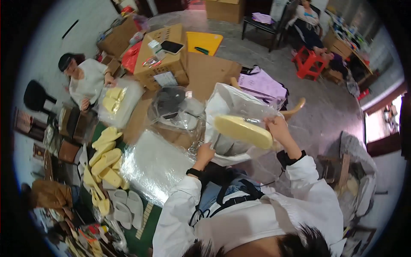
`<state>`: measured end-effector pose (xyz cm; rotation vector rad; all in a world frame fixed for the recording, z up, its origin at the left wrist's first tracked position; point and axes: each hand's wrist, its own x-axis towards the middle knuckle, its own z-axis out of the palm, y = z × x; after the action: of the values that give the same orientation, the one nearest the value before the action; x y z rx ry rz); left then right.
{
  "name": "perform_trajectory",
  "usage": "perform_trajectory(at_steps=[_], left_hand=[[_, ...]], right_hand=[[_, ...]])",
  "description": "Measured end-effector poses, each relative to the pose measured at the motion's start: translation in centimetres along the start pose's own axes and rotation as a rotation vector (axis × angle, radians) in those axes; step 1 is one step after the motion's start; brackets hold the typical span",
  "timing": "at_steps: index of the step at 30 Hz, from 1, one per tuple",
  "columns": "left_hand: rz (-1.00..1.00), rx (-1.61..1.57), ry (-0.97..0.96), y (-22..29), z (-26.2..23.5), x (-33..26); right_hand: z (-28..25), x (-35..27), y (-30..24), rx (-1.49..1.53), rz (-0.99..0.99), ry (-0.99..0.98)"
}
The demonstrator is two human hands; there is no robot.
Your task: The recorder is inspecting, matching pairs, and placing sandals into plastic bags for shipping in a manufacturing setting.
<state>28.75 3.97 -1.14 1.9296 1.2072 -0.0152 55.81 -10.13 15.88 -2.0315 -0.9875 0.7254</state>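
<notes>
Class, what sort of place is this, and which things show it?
Probably a small footwear workshop or packing room: pale yellow slippers lie heaped, glossy clear plastic packaging lies beside them, and a large brown cardboard box stands nearby.

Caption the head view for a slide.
Right hand holds a yellow slipper over a white sack; left hand at the sack's edge.

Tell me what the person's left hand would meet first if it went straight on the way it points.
The left hand would probably meet the white sack first, and may already touch its edge; depth is unclear here.
</notes>
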Motion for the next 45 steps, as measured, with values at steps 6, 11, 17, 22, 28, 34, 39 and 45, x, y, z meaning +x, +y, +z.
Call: perform_trajectory(at_steps=[6,11,17,22,28,34,39,45], left_hand=[[0.206,-0.223,0.147,4.8,0.2,-3.3],[0.151,-0.260,0.117,3.9,0.3,-2.9],[0.180,-0.394,0.088,3.0,-0.4,-4.3],[0.190,-0.460,-0.096,3.4,-2.4,-5.7],[0.198,-0.336,-0.131,1.3,-0.9,-4.7],[0.221,-0.390,-0.067,-0.7,0.4,-4.1],[0.249,-0.408,-0.060,-0.6,1.3,-3.7],[0.322,-0.451,-0.120,-0.2,-0.2,-3.8]], right_hand=[[4.9,2.9,2.4,-0.601,-0.098,0.170],[10.2,4.2,5.2,-0.788,-0.096,-0.364],[13.6,7.6,-6.3,-0.396,-0.229,-0.267],[23.0,18.2,-10.3,-0.307,-0.419,0.147],[30.3,24.9,-7.5,0.107,-0.107,-0.077],[31.5,21.2,-5.6,0.103,-0.147,0.375],[31.5,20.3,-0.4,0.326,0.244,0.101],[32.2,22.6,4.0,-0.546,-0.140,0.006]])
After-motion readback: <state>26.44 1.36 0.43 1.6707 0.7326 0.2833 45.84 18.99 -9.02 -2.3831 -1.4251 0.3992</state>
